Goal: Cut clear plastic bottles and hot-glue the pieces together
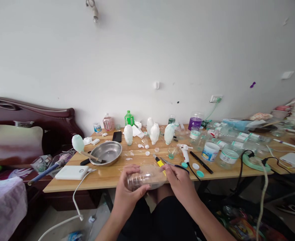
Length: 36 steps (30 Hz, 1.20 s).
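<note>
Gripping with the left hand [131,187] a clear bottle [147,177], made of plastic, held on its side, with the ribbed part in the palm, the thumb in front and the fingers around the top. About the place of this bottle: above the lap, just at the near edge of the wooden bench [104,177]. With the right hand [179,180], at the other end of the same bottle, fingers bent inward and thumb against forefinger. Cannot tell exactly whether pinching there the bottle's wall or the handle of the yellow cutter [159,162], with its blade pointing away from the lap. Just beside the right hand, and partly hidden by it, a pair of scissors [185,167].

Farther on the bench, near the middle, four whitish wrapped shapes [154,134], standing upright. To the right of these, a white glue gun [185,152], a black marker [201,162] lying slantwise, and a green cap [200,174]. More to the right, many clear bottles [229,155] and a pale green power strip [255,164]. On the left side, a metal bowl [109,152] with a wooden stick [91,155] across its rim, a white power bank [72,172] near the front edge, and a black phone [117,136] behind the bowl.
</note>
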Motion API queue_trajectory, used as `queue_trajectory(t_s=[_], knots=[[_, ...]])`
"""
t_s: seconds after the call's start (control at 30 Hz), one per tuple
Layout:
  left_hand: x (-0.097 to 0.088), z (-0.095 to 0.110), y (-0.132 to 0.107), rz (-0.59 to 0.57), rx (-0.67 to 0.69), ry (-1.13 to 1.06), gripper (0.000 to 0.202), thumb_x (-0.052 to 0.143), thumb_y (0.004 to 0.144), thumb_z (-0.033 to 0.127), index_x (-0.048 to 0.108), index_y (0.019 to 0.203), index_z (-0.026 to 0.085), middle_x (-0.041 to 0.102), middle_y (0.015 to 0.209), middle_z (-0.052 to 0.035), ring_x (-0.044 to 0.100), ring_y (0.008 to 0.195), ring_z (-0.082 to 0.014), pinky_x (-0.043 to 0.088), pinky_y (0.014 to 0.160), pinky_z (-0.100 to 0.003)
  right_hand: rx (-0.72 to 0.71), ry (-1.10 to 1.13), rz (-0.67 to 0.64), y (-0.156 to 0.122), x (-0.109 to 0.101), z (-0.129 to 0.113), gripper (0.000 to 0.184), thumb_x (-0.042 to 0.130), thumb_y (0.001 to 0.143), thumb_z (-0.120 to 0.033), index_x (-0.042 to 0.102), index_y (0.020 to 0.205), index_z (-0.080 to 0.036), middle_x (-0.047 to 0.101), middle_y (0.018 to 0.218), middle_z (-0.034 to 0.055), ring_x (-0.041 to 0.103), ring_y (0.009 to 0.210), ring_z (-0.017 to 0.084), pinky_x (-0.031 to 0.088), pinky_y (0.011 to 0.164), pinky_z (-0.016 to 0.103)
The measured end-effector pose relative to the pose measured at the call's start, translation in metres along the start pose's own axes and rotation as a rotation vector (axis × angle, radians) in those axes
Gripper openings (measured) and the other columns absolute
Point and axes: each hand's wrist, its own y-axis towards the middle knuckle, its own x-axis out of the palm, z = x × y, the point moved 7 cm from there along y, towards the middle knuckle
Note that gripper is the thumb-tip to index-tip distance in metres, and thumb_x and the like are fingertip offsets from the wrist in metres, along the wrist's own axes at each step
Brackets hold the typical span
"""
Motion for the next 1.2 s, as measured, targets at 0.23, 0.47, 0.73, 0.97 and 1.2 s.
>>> queue_trajectory(t_s=[0.23,0.47,0.73,0.97,1.2], knots=[[0.003,0.009,0.000,-0.039,0.036,-0.025,0.038,0.084,0.067,0.027,0.059,0.095,0.023,0.061,0.103,-0.0052,0.056,0.115,-0.0248,0.044,0.102,-0.039,0.047,0.073,-0.021,0.000,-0.006,0.010,0.049,0.039,0.094,-0.052,0.072,0.080,-0.019,0.058,0.055,0.0000,0.056,0.053,0.018,0.041,0.052,0.026],[0.014,-0.010,-0.001,-0.054,-0.283,-0.339,0.069,0.084,0.068,0.031,0.050,0.128,0.031,0.060,0.114,-0.0063,0.064,0.105,-0.0280,0.059,0.074,-0.034,0.137,0.241,-0.076,-0.001,0.000,0.034,0.053,0.039,0.093,-0.058,0.070,0.082,-0.016,0.038,0.050,-0.0056,0.037,0.046,0.013,0.033,0.047,0.024],[0.022,-0.030,-0.011,-0.023,-0.494,-0.725,0.051,0.088,0.062,0.035,0.057,0.103,0.026,0.063,0.109,-0.0049,0.065,0.097,-0.0256,0.059,0.064,-0.033,0.193,0.216,-0.042,-0.008,-0.004,0.044,0.051,0.038,0.092,-0.059,0.068,0.082,-0.018,0.039,0.054,-0.0041,0.038,0.050,0.014,0.033,0.047,0.025],[0.028,-0.036,-0.017,-0.079,-0.531,-0.653,0.055,0.090,0.059,0.028,0.058,0.103,0.024,0.067,0.101,-0.0028,0.066,0.088,-0.0192,0.055,0.075,-0.030,0.135,0.194,-0.095,-0.012,-0.001,0.036,0.048,0.037,0.094,-0.053,0.067,0.081,-0.019,0.040,0.055,-0.0041,0.042,0.053,0.015,0.035,0.052,0.025],[0.018,-0.029,-0.012,-0.159,-0.443,-0.310,0.047,0.087,0.061,0.035,0.066,0.102,0.023,0.067,0.115,-0.0085,0.066,0.090,-0.0224,0.054,0.074,-0.029,0.099,0.083,-0.142,-0.010,-0.001,0.020,0.046,0.035,0.095,-0.052,0.064,0.079,-0.020,0.048,0.059,-0.0022,0.045,0.056,0.016,0.034,0.054,0.027]])
